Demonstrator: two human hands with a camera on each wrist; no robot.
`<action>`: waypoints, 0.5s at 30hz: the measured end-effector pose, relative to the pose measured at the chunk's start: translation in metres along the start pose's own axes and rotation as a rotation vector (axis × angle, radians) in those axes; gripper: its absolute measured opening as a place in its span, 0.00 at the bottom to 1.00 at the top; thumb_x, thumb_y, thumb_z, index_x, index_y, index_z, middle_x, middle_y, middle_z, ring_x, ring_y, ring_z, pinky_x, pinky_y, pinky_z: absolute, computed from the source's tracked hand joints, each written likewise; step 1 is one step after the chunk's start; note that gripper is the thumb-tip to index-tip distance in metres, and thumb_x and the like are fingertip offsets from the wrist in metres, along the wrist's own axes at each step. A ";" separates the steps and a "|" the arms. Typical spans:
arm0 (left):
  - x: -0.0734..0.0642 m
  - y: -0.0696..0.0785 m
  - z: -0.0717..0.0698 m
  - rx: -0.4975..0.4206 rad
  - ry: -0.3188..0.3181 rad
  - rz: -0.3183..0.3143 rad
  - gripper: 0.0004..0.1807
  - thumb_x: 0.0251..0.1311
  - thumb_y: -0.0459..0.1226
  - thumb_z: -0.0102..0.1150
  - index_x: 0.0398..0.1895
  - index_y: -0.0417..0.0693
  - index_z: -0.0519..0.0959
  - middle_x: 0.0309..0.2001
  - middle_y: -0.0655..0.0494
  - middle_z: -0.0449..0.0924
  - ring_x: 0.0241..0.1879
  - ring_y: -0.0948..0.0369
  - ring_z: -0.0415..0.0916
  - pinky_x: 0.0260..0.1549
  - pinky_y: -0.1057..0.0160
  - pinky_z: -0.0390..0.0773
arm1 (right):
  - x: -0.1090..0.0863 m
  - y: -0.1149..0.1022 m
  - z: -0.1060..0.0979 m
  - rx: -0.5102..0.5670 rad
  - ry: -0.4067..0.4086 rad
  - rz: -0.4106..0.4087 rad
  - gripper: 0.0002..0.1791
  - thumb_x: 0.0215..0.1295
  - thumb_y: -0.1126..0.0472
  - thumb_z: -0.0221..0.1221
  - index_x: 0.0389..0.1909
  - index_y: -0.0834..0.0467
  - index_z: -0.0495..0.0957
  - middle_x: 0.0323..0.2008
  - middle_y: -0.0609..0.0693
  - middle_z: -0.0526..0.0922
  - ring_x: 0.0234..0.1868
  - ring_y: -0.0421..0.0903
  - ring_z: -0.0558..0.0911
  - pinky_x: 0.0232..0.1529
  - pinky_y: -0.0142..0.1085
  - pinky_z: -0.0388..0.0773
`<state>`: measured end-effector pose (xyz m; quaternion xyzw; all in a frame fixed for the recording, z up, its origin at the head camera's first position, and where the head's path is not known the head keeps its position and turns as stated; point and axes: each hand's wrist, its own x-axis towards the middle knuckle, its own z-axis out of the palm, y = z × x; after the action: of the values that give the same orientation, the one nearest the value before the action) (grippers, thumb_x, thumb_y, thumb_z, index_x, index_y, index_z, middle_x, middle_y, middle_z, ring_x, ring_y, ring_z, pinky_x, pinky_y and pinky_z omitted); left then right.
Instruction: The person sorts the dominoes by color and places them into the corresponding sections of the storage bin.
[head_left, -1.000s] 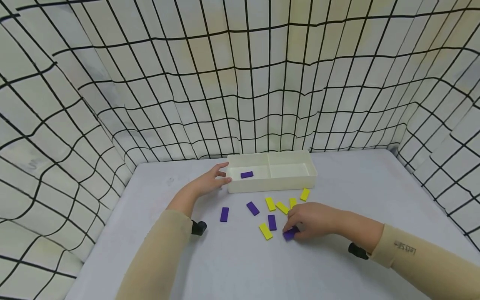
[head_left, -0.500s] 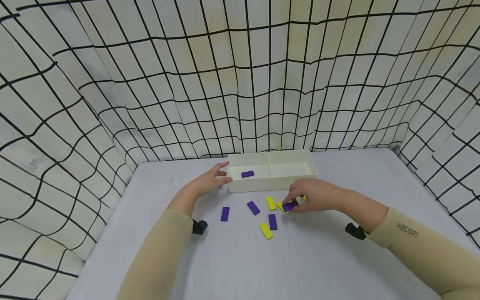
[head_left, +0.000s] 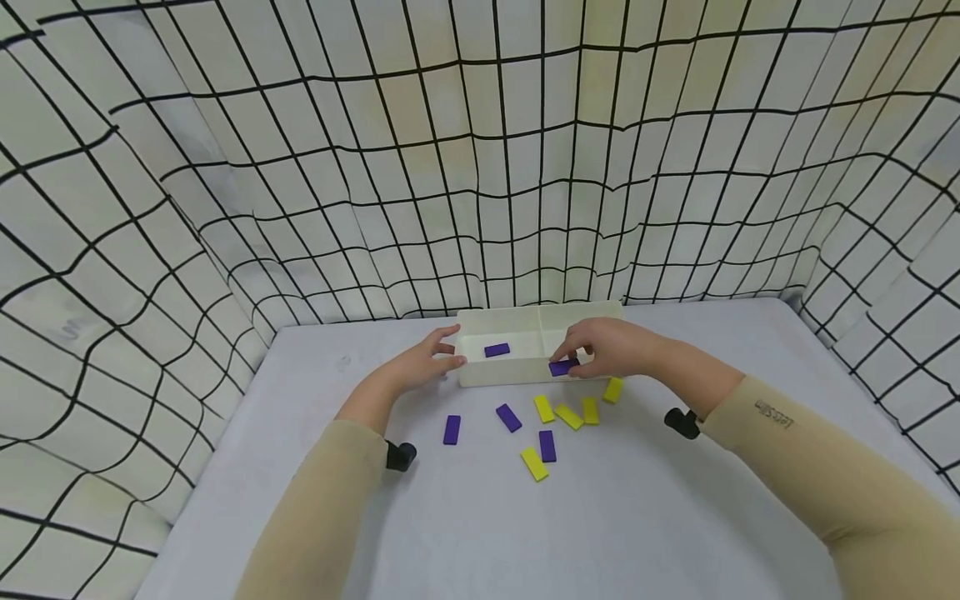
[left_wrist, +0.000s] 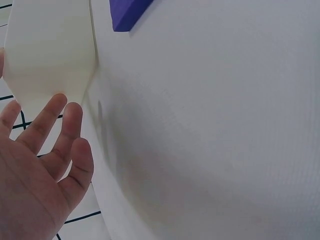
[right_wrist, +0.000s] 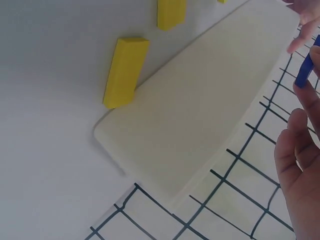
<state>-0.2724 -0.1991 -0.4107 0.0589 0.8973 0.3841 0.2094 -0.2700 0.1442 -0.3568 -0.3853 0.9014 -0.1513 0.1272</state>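
Note:
My right hand [head_left: 611, 346] pinches a purple block [head_left: 562, 367] between thumb and fingers, over the front wall of a white two-compartment box [head_left: 502, 372]. In the right wrist view that block [right_wrist: 304, 70] shows at the fingertips, above the rim. My left hand [head_left: 420, 362] touches the left end of the box, thumb toward the front and fingers spread. From the left wrist view, the fingers of the left hand [left_wrist: 45, 155] look fairly straight, against the box's end wall [left_wrist: 52, 55]. Inside the left compartment lies one purple block [head_left: 497, 350].
Purple blocks [head_left: 452, 430] and several yellow blocks [head_left: 570, 417] lie scattered on the white table [head_left: 480, 533] before the box. One yellow block [right_wrist: 125, 72] sits close to the box's front wall. Netting with black cords [head_left: 510, 167] over white panels encloses the back and sides.
My right hand has lifted a purple block off the table and carried it away from me and slightly left, up to the box. The left hand has stayed at the box's end.

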 end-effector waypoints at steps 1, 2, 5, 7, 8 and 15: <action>0.000 0.000 0.000 -0.001 0.001 -0.002 0.41 0.70 0.54 0.54 0.79 0.68 0.44 0.73 0.47 0.60 0.66 0.47 0.68 0.64 0.38 0.60 | 0.003 0.001 0.000 0.002 -0.006 0.007 0.16 0.62 0.58 0.68 0.52 0.43 0.85 0.38 0.36 0.81 0.41 0.47 0.77 0.41 0.36 0.75; 0.000 0.000 0.000 0.000 0.004 -0.005 0.41 0.70 0.54 0.54 0.79 0.68 0.44 0.73 0.47 0.60 0.66 0.47 0.67 0.64 0.38 0.60 | 0.007 0.002 -0.001 -0.004 -0.013 0.015 0.16 0.62 0.58 0.68 0.52 0.43 0.85 0.38 0.36 0.81 0.40 0.46 0.77 0.41 0.36 0.74; 0.000 0.001 0.001 0.002 0.005 -0.005 0.41 0.69 0.54 0.54 0.79 0.69 0.44 0.73 0.47 0.60 0.67 0.46 0.65 0.65 0.37 0.59 | 0.016 0.006 -0.001 -0.032 -0.029 0.029 0.16 0.63 0.57 0.67 0.52 0.44 0.85 0.36 0.37 0.80 0.37 0.43 0.75 0.39 0.36 0.74; 0.000 0.001 0.001 0.004 0.004 -0.003 0.41 0.69 0.54 0.54 0.79 0.69 0.44 0.73 0.47 0.60 0.68 0.46 0.64 0.65 0.37 0.58 | 0.022 0.008 -0.003 -0.044 -0.030 0.036 0.17 0.63 0.57 0.67 0.53 0.44 0.85 0.35 0.38 0.80 0.36 0.42 0.75 0.38 0.36 0.74; 0.000 0.001 0.000 0.005 0.003 -0.002 0.41 0.69 0.54 0.54 0.79 0.69 0.44 0.73 0.47 0.60 0.69 0.46 0.63 0.65 0.37 0.58 | 0.025 0.009 -0.003 -0.048 -0.029 0.040 0.17 0.63 0.57 0.67 0.53 0.44 0.85 0.35 0.39 0.80 0.37 0.42 0.75 0.38 0.35 0.74; 0.000 0.001 0.000 -0.004 0.005 -0.006 0.41 0.69 0.54 0.54 0.79 0.69 0.45 0.73 0.47 0.60 0.69 0.46 0.63 0.65 0.37 0.58 | 0.049 0.011 -0.009 -0.058 -0.020 0.070 0.16 0.64 0.56 0.66 0.53 0.43 0.84 0.38 0.40 0.81 0.38 0.44 0.75 0.39 0.36 0.75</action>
<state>-0.2724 -0.1989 -0.4100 0.0545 0.8972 0.3856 0.2084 -0.3131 0.1172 -0.3576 -0.3588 0.9169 -0.1166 0.1302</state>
